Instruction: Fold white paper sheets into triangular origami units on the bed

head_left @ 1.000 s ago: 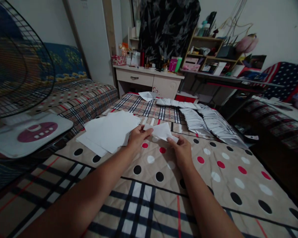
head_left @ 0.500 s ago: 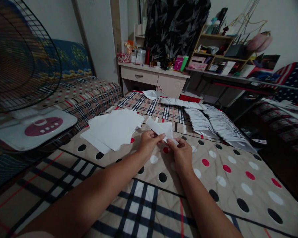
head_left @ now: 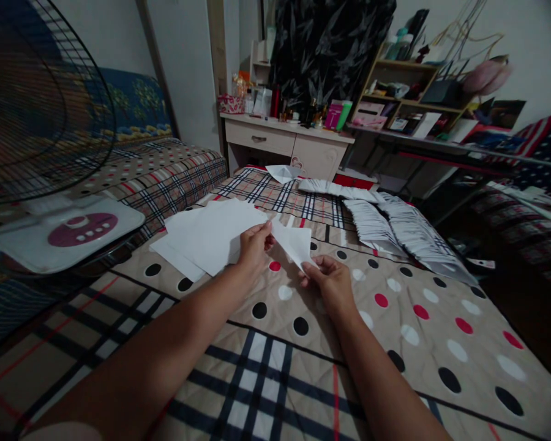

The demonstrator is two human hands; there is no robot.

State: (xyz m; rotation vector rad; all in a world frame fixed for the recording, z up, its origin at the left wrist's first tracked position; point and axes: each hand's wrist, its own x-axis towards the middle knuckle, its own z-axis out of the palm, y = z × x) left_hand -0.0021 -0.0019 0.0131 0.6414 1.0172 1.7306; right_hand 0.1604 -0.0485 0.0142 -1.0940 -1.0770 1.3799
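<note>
Between my two hands is a folded white sheet of paper [head_left: 294,241], held just above the dotted bedspread. My left hand [head_left: 254,246] pinches its upper left corner, thumb and fingers pressed together. Its lower right corner is gripped by my right hand [head_left: 329,279], thumb on top and the other fingers partly hidden beneath. Just left of my left hand lies a loose stack of flat white sheets [head_left: 206,236]. Rows of folded white papers [head_left: 371,223] stand packed together at the far right of the bed, and one more folded paper [head_left: 282,173] lies at the far edge.
A fan [head_left: 50,122] on a white base stands at the left, close to the bed. Beyond the bed's far edge is a pale dresser [head_left: 264,138] with bottles and boxes on top. A cluttered shelf [head_left: 404,92] and desk stand at the far right.
My left hand has moved left, from the paper's lower edge to its upper left corner. The paper has turned and now stretches between both hands. My right hand has shifted only slightly.
</note>
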